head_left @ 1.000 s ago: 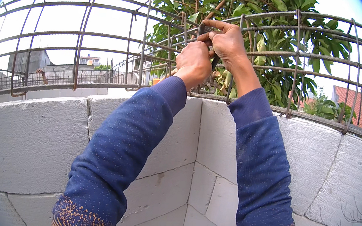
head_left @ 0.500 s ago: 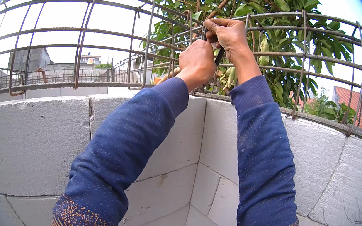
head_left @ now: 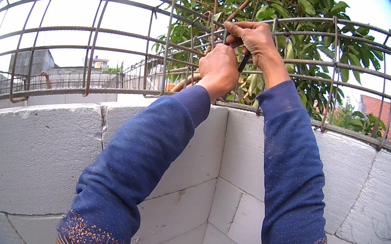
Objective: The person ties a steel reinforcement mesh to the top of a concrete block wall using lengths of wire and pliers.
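Observation:
Both my hands are up at the corner of a steel rebar cage [head_left: 124,52], close together. My left hand [head_left: 218,70] is closed in a fist, back toward me; what its fingers hold is hidden. Just above and to its right, my right hand [head_left: 254,42] has thumb and forefinger pinched together beside an upright bar. From under its curled fingers a dark, straight tool handle [head_left: 244,62] slants down behind the left hand. The tool's working end cannot be seen.
Below the cage, walls of white blocks [head_left: 33,155] meet in an inside corner. Leafy branches [head_left: 308,53] hang close behind the bars. Thin dark twigs or wires [head_left: 380,235] show at the right wall. A red tiled roof [head_left: 381,114] stands beyond.
The whole view has shifted slightly, so hands and cage sit a little farther right and lower. Both hands keep nearly the same grip; the dark handle is tilted about as before.

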Tool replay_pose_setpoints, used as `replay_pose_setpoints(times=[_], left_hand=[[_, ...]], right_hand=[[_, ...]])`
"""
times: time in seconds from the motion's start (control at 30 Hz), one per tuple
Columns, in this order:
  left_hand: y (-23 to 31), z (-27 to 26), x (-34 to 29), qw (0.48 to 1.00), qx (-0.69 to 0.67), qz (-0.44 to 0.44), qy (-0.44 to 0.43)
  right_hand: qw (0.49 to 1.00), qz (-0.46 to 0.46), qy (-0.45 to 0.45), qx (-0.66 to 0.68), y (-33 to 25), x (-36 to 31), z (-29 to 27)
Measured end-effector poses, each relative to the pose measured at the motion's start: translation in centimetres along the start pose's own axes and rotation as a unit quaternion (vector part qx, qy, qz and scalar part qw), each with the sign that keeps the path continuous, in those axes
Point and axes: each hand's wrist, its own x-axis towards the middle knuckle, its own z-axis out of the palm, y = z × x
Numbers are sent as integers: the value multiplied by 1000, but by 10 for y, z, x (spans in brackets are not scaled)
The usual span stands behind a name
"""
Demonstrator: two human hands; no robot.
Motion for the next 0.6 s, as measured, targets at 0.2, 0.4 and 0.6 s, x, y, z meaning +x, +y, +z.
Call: replay_pose_setpoints(times=[0.2, 0.4, 0.6], left_hand=[[-1, 5, 7, 1000, 17, -25, -8], [-2, 4, 4, 1000, -1, -11, -23], [-6, 4, 2, 1000, 4, 1, -29]], right_hand=[[998, 61, 28, -19, -8, 1, 5], [997, 62, 39, -34, -10, -2, 5], [998, 65, 23, -9, -1, 5, 1]])
